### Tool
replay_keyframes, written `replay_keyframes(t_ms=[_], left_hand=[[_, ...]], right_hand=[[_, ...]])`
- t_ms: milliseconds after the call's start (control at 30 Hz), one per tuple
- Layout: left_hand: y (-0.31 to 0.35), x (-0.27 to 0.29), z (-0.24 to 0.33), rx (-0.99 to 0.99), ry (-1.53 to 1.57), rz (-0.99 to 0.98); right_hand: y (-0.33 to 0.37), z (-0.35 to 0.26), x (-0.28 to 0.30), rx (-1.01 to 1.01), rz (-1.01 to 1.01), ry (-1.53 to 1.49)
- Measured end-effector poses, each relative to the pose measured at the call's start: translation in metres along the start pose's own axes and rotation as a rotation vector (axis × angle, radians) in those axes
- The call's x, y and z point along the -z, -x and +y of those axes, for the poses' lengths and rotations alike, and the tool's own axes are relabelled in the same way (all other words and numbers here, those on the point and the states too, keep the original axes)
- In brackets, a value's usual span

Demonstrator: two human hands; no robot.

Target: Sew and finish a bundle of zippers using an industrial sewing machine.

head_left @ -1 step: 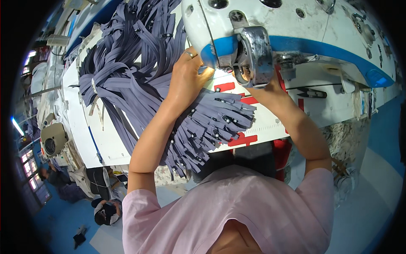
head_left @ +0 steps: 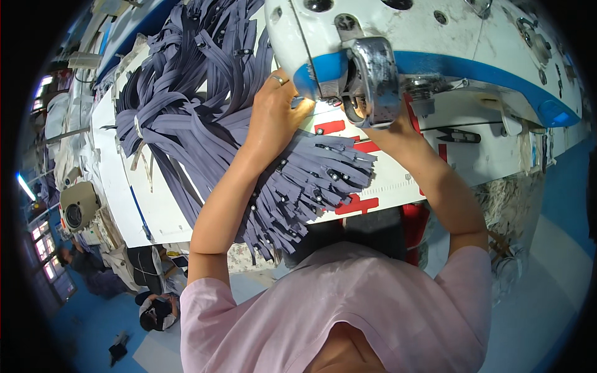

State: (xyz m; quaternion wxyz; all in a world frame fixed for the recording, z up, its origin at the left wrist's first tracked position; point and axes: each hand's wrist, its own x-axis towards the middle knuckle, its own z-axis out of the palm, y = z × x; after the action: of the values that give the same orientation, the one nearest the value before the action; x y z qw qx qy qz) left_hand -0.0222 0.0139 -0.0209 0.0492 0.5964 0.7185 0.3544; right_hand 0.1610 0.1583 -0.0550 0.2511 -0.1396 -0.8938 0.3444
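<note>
My left hand is bent at the needle end of a white and blue sewing machine. Its thumb points into the lit spot, and its curled fingertips pass out of sight beside the machine head; what they hold is hidden. On the other side my right hand reaches under the head, its fingers covered by the shiny metal lever guard. A large bundle of grey-purple zippers with dark sliders lies under my left forearm. Its fanned ends spread over the table between my arms.
Red tape strips and a printed scale mark the white sewing table. Dark thread snips lie right of my right hand. A blue pen-like stick lies at the left edge. Another person is at the lower left.
</note>
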Motion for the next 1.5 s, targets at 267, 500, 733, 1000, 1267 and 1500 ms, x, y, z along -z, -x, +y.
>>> replay_keyframes(t_ms=[267,500,733,1000,1267,1500], left_hand=[[-0.001,-0.005,-0.002,0.106,0.007,0.005],[0.000,-0.004,0.007,0.031,-0.022,0.056],[0.002,-0.003,0.005,0.068,-0.029,0.038],[0.001,-0.006,0.004,0.039,-0.009,0.085],[-0.001,-0.005,0.001,0.060,-0.011,0.046],[0.000,-0.008,-0.004,0.107,0.072,0.017]], right_hand=[[0.001,0.020,-0.010,0.095,0.029,0.058],[-0.015,-0.016,0.010,0.231,0.206,0.206],[-0.014,-0.020,0.007,0.192,0.202,0.210],[-0.011,-0.013,0.005,0.186,0.164,0.237],[-0.014,-0.010,0.005,0.269,0.197,0.338],[-0.015,-0.013,0.006,0.182,0.159,0.286]])
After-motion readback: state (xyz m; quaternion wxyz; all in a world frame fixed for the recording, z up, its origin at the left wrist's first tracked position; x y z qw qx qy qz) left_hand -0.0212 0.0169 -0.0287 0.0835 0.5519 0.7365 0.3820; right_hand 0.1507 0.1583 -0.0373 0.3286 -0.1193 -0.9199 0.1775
